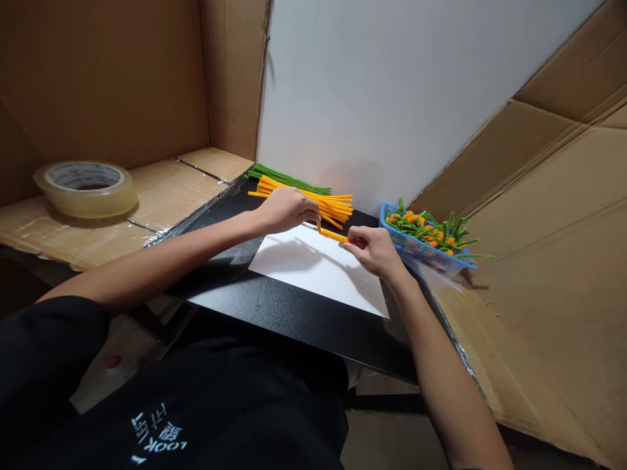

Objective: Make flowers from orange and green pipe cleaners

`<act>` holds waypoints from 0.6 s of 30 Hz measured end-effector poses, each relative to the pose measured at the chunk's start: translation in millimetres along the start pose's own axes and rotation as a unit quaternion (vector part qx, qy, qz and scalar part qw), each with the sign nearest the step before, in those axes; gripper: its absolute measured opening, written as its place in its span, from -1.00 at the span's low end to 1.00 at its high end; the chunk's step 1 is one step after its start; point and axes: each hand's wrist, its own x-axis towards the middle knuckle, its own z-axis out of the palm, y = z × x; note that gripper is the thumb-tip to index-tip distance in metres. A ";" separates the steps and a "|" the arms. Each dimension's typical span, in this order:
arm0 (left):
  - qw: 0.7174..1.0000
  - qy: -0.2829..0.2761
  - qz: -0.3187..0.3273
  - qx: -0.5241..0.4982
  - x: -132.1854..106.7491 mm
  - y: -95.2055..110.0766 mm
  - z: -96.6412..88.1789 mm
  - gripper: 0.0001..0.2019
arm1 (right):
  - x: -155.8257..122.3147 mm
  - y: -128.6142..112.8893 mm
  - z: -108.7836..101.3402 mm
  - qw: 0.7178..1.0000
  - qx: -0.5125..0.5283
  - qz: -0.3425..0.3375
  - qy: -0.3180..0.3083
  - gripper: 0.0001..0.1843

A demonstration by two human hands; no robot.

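An orange pipe cleaner (334, 235) is wound in a tight coil along a thin pale stick (308, 225), held a little above a white sheet of paper (318, 267). My left hand (289, 209) pinches the coil's left end, where a short piece of the pipe cleaner bends upward. At the right end, the fingers of my right hand (369, 250) are closed round the coil and hide its tip. Just behind my left hand lies a bundle of straight orange pipe cleaners (333, 207), with green pipe cleaners (289, 179) beyond it.
A blue basket (416, 251) of green and orange twisted pieces stands right of the black table (274, 307). On cardboard at the left sits a roll of clear tape (85, 189). Cardboard walls (553, 248) and a white panel (382, 85) surround the table.
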 end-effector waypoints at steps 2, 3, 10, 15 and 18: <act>1.000 0.003 -0.005 -0.025 1.7 -5.7 -2.1 -0.80 | -0.4 -0.3 -1.6 0.999 0.032 -0.014 -0.020 -0.67; 0.999 -0.001 -0.010 -0.046 2.6 -8.2 -3.0 -0.81 | -0.6 -0.6 -2.2 0.998 0.055 -0.016 -0.031 -0.67; 0.934 -0.171 -0.021 -0.314 6.6 -21.0 -4.7 -0.67 | -1.0 -3.6 -3.2 0.964 0.256 0.008 -0.071 -0.61; 0.893 -0.141 -0.066 -0.423 2.1 -11.7 8.8 -0.57 | -1.0 -5.3 4.0 0.929 0.365 0.063 -0.006 -0.64; 0.883 -0.101 -0.089 -0.449 -1.3 -0.1 20.6 -0.56 | 0.7 -7.6 10.0 0.908 0.410 0.083 0.027 -0.64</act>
